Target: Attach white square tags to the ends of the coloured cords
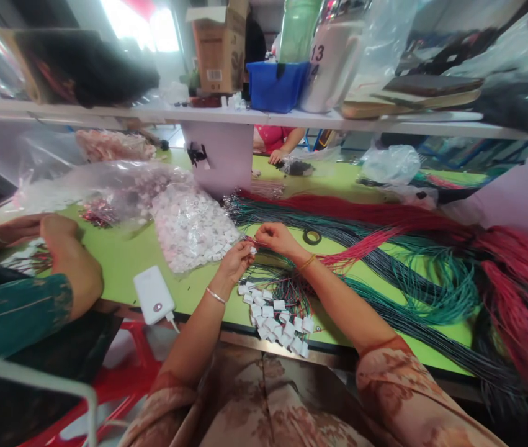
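My left hand (236, 262) is closed in a pinch on a small white connector (253, 251). Just to its right, my right hand (275, 239) is closed too, with its fingertips at red wire ends; exactly how many wires it grips is too small to tell. Below both hands lies a pile of white connectors (270, 316) fitted with thin dark and red wires. A clear plastic bag of loose white connectors (193, 223) rests left of my hands. Long bundles of red wires (361, 248), dark grey wires (375, 264) and green wires (435, 288) stretch off to the right.
A roll of black tape (311, 236) lies behind my right wrist. Nearer the left edge is a white power bank (154, 295) with a cable. A co-worker's arm (71, 261) rests at left; another person's hand (278, 156) is across the table. A shelf (161, 113) spans above.
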A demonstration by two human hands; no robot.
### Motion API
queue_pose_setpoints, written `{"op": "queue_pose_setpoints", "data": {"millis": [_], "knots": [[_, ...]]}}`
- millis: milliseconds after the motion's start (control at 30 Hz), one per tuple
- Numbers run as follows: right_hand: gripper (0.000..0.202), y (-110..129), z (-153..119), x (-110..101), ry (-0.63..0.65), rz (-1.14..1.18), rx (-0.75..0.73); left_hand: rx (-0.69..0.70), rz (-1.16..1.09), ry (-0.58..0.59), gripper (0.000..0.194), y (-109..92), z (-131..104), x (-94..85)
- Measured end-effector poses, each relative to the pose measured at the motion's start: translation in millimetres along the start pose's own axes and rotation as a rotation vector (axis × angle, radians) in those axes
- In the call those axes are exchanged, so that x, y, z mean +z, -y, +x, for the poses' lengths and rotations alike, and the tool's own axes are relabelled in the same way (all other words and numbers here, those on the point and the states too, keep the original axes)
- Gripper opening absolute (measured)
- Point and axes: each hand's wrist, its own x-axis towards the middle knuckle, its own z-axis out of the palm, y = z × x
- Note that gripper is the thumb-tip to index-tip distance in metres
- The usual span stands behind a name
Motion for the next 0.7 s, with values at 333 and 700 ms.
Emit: {"op": "queue_pose_setpoints", "data": {"millis": [333,700], "knots": [[0.026,-21.6,-33.7,-1.5,0.018,-0.071,0.059,0.022,0.028,-0.008,0.018,5.1,2.2,3.6],[0.016,-18.5,-40.2,9.7,-0.005,-0.243,-0.155,0.099,0.197,-0.085,0.028,11.7,3.0,6.1]]}}
